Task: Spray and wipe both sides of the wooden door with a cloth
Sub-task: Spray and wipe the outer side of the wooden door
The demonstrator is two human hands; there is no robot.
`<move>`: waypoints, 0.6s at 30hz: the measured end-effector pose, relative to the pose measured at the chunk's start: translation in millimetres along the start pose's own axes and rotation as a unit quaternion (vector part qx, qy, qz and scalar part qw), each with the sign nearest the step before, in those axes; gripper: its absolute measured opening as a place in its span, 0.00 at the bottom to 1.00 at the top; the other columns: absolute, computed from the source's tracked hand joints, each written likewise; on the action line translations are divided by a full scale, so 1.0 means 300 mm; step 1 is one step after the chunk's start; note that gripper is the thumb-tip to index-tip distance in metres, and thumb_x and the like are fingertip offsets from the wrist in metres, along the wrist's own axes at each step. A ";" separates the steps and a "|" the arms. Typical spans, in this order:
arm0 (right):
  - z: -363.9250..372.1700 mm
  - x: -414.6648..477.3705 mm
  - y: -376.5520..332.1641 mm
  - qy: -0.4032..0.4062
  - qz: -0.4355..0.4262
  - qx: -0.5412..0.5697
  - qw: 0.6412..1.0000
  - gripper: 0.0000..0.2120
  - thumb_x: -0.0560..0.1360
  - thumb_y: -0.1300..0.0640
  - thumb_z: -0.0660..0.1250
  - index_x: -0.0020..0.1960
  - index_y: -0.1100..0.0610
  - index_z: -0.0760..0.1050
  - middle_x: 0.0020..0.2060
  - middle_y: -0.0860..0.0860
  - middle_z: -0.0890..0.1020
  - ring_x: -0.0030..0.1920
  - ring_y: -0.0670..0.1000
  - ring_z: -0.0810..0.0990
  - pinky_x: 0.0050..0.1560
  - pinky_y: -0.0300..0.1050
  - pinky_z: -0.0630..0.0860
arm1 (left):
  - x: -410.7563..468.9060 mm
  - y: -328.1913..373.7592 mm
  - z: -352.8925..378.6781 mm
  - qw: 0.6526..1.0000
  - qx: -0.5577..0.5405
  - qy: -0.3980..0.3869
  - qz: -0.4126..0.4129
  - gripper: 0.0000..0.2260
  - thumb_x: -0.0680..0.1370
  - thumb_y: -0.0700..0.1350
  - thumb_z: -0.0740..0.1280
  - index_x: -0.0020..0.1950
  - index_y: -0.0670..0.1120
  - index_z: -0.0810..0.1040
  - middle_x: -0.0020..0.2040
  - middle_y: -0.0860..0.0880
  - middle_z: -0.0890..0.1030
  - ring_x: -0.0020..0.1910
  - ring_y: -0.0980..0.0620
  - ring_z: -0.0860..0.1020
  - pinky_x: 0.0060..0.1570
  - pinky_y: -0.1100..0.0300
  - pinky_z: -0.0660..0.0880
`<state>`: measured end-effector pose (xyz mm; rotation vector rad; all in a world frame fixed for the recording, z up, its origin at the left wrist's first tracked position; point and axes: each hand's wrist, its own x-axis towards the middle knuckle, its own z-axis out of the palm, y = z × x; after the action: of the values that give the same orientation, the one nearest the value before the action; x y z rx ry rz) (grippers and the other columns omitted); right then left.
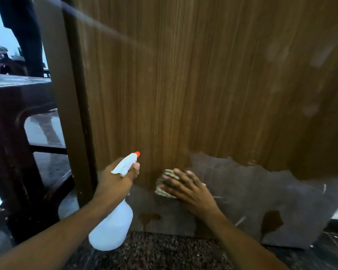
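Observation:
The wooden door fills most of the view, brown with vertical grain; its lower part is worn to a grey patch. My left hand grips the neck of a white spray bottle with an orange nozzle tip, pointed at the door. My right hand presses a folded, patterned cloth flat against the lower door, fingers spread over it. Most of the cloth is hidden under my fingers.
The door's dark edge runs down the left. Beyond it stands a dark brown plastic chair or table on a glossy floor. A speckled doormat lies below the door.

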<state>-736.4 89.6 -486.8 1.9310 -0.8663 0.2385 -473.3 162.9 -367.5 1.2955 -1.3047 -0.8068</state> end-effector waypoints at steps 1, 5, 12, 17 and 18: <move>-0.009 -0.061 0.041 0.004 0.042 0.000 0.999 0.34 0.75 0.56 0.56 0.81 0.45 0.54 0.80 0.49 0.54 0.80 0.60 0.45 0.77 0.60 0.48 | -0.008 0.005 0.028 1.000 -0.003 -0.005 -0.003 0.19 0.72 0.55 0.68 0.61 0.51 0.77 0.45 0.49 0.83 0.35 0.44 0.80 0.25 0.60 0.74; -0.116 -0.008 0.196 0.074 0.315 0.047 0.945 0.36 0.77 0.51 0.62 0.81 0.46 0.50 0.81 0.53 0.52 0.80 0.63 0.46 0.77 0.64 0.47 | -0.032 0.033 0.130 1.000 -0.009 -0.014 -0.001 0.18 0.73 0.53 0.68 0.61 0.49 0.78 0.46 0.50 0.83 0.38 0.46 0.81 0.24 0.63 0.74; -0.052 -0.033 0.141 0.064 0.111 0.075 0.989 0.33 0.77 0.55 0.61 0.80 0.46 0.56 0.80 0.50 0.55 0.80 0.59 0.50 0.78 0.60 0.47 | -0.103 0.075 0.265 0.999 -0.028 -0.034 0.024 0.10 0.76 0.49 0.67 0.57 0.57 0.78 0.41 0.46 0.83 0.25 0.56 0.74 0.22 0.64 0.71; -0.014 -0.309 0.194 -0.005 0.259 0.054 0.964 0.45 0.74 0.50 0.70 0.81 0.45 0.46 0.81 0.50 0.41 0.80 0.61 0.43 0.77 0.64 0.47 | -0.138 0.075 0.330 0.999 -0.024 -0.032 0.015 0.13 0.75 0.51 0.66 0.59 0.51 0.78 0.42 0.50 0.83 0.28 0.52 0.77 0.23 0.65 0.72; -0.027 -0.329 0.226 -0.006 0.329 0.056 0.943 0.45 0.75 0.50 0.68 0.81 0.47 0.43 0.80 0.53 0.39 0.79 0.63 0.42 0.77 0.66 0.47 | -0.141 0.069 0.344 0.999 -0.022 -0.033 0.011 0.14 0.75 0.52 0.66 0.60 0.50 0.78 0.43 0.50 0.83 0.30 0.51 0.78 0.24 0.65 0.73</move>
<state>-851.4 123.9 -484.6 1.6813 -1.5177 0.6822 -584.0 185.2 -376.9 1.2262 -1.3439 -0.8636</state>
